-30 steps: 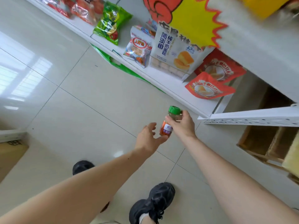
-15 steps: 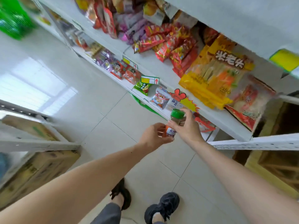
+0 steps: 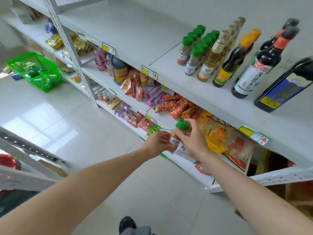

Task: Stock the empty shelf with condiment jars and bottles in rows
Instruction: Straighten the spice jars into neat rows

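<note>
I noted the spice jar [image 3: 179,133], axis tilted, held by both hands: right hand [image 3: 193,138] near cap, left hand [image 3: 157,144] at base; its green-capped row [image 3: 194,48] lay up-right, right hand nearer.

A green basket [image 3: 35,72] sits left; snack packets [image 3: 176,106] fill lower shelves.

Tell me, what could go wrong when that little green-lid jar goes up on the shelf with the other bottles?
The spice jar could slip, since the left hand and right hand both grip it in mid-air over hard floor tiles. The green-capped jars on the top shelf stand close together beside tall bottles, so a nudge while adding this one might tip a neighbour.
</note>
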